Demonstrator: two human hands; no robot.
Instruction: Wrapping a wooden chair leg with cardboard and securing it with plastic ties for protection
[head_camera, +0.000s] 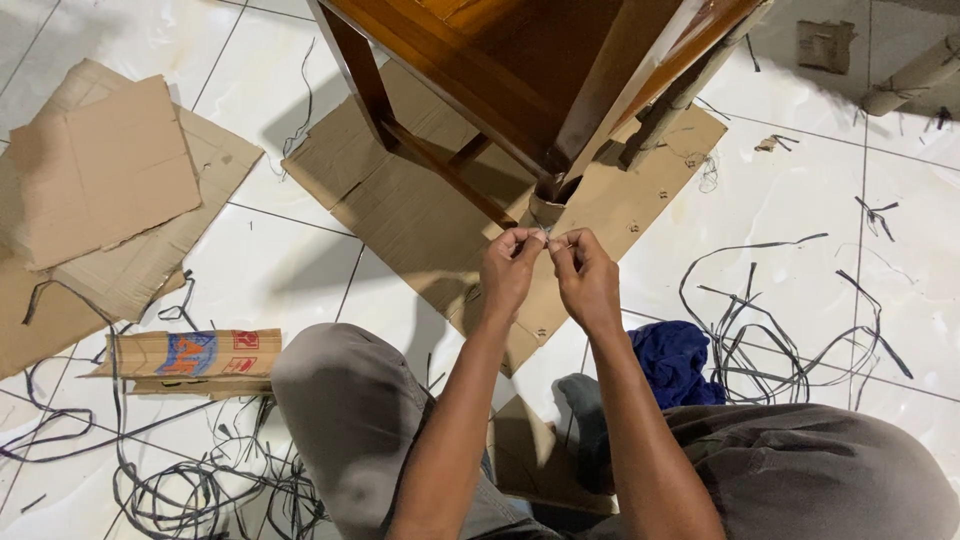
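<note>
Below the wooden chair leg (590, 130), both hands meet just under its cardboard-wrapped foot (548, 207); the left hand (508, 272) and right hand (585, 280) each pinch something thin between fingertips, too small to identify; the wooden chair (520, 60) is cut off at the top edge; flattened cardboard (420, 215) lies beneath; black straps (780, 350) litter the tiled floor (800, 200); a blue cloth (672, 360) is partly hidden behind the right forearm.

Person wore grey trousers (360, 420) on both legs; forearms bare, no sleeves visible; left hand (508, 272) and right hand (587, 280) were ungloved
</note>
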